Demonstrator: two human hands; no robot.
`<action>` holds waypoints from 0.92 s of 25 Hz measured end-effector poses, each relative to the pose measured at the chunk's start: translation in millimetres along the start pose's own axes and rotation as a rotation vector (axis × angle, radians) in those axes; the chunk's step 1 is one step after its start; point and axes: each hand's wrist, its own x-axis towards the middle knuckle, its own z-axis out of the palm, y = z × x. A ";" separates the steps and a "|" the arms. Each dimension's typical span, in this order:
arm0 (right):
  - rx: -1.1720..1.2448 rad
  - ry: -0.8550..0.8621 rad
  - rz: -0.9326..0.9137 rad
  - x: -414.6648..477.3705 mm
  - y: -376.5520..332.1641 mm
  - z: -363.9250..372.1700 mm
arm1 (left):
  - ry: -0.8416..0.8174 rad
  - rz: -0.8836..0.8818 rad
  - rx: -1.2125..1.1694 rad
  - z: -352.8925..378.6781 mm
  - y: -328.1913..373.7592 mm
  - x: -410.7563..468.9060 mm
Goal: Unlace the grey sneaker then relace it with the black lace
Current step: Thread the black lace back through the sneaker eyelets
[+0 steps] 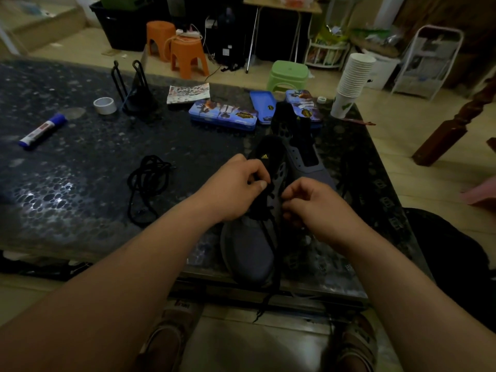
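The grey sneaker (pixel 249 248) lies on the dark table (pixel 80 183), toe toward me at the front edge. Its black tongue with a yellow logo points away. A black lace (pixel 268 232) runs through its lower eyelets, and one end hangs over the table edge. My left hand (pixel 236 189) pinches the lace at the sneaker's left eyelet row. My right hand (pixel 314 202) has curled fingers at the right eyelet row and pinches the lace there. A second grey sneaker (pixel 303 151) lies just behind. A loose black lace (pixel 147 181) lies coiled to the left.
Blue pencil tins (pixel 222 115) sit behind the shoes. A tape roll (pixel 104 105), a large black binder clip (pixel 137 95) and a blue marker (pixel 43 131) are at the left. A stack of paper cups (pixel 351 79) leans at the back right corner. Stools stand on the floor beyond.
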 end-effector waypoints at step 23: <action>-0.036 0.048 -0.195 -7.9 6.9 17.9 | -0.007 -0.029 0.030 -5.5 -4.6 0.6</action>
